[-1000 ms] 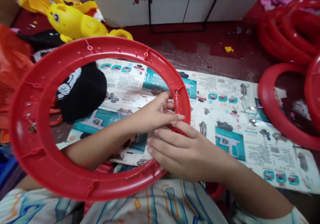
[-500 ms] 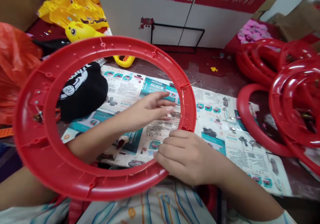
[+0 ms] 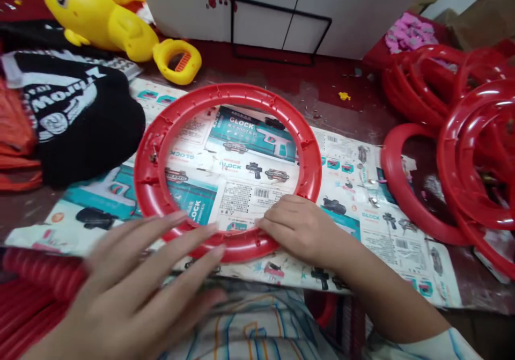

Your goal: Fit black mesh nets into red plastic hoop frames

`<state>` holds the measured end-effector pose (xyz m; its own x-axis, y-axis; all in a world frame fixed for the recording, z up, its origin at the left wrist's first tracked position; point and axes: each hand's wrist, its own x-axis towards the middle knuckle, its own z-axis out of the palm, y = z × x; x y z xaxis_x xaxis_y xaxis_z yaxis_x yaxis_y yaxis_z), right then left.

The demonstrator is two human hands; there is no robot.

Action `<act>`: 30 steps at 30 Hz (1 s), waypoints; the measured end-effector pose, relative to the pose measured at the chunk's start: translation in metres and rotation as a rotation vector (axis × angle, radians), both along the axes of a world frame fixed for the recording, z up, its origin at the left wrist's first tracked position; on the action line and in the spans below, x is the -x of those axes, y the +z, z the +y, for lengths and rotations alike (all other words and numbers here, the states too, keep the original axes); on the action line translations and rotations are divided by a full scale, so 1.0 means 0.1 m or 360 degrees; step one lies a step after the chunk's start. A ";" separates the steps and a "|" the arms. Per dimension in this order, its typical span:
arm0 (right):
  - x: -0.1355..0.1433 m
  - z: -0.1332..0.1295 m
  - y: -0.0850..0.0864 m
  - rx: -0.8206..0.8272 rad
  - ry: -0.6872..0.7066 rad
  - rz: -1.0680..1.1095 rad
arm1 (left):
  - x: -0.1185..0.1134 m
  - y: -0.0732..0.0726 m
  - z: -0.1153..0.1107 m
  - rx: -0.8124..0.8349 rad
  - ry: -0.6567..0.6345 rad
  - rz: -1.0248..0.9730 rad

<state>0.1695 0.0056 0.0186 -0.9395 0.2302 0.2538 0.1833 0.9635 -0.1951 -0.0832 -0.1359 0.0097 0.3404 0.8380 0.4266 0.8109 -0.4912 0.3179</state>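
A red plastic ring (image 3: 309, 156) lies on the printed cardboard sheet (image 3: 257, 180), its ribbed inner side facing up. A small metal piece shows on the ring's left part. My right hand (image 3: 308, 231) grips the ring at its lower right, fingers wrapped over the rim. In the near left foreground, my left hand (image 3: 140, 285) is raised with its fingers spread, holding nothing. Its fingertips overlap the ring's lower left edge in the picture; whether they touch it I cannot tell.
A stack of red rings (image 3: 446, 188) stands at the right. At the left are a black printed cap (image 3: 88, 118) and a yellow animal-shaped toy (image 3: 108, 24). A black wire frame (image 3: 281, 11) stands before a white carton. Pink pieces (image 3: 410, 32) lie at the back right.
The ring has come down flat onto the cardboard, with my right hand still on it. My left hand has moved out of the ring's opening to the near left.
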 end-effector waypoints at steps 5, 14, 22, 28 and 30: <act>0.02 -0.03 -0.06 0.0119 -0.0024 0.0070 | -0.25 -0.23 0.38 -0.0048 -0.0325 0.0028; 0.08 -0.02 0.04 0.0211 -0.0028 0.0001 | -0.14 -0.36 0.29 -0.0023 -0.0348 -0.0008; -0.04 0.02 0.09 0.0278 -0.0092 0.0041 | -0.08 -0.43 0.24 0.0047 -0.0413 -0.0038; -0.04 -0.02 0.08 0.0191 0.0010 -0.0046 | 0.03 -0.43 0.24 0.0067 -0.0425 -0.0116; -0.02 0.00 0.08 0.0186 0.0020 -0.0072 | 0.03 -0.37 0.26 0.0096 -0.0381 -0.0163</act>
<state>0.1715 0.0052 0.0262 -0.9524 0.2440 0.1830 0.1827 0.9369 -0.2981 -0.0866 -0.1103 -0.0276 0.4895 0.7638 0.4207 0.6363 -0.6427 0.4267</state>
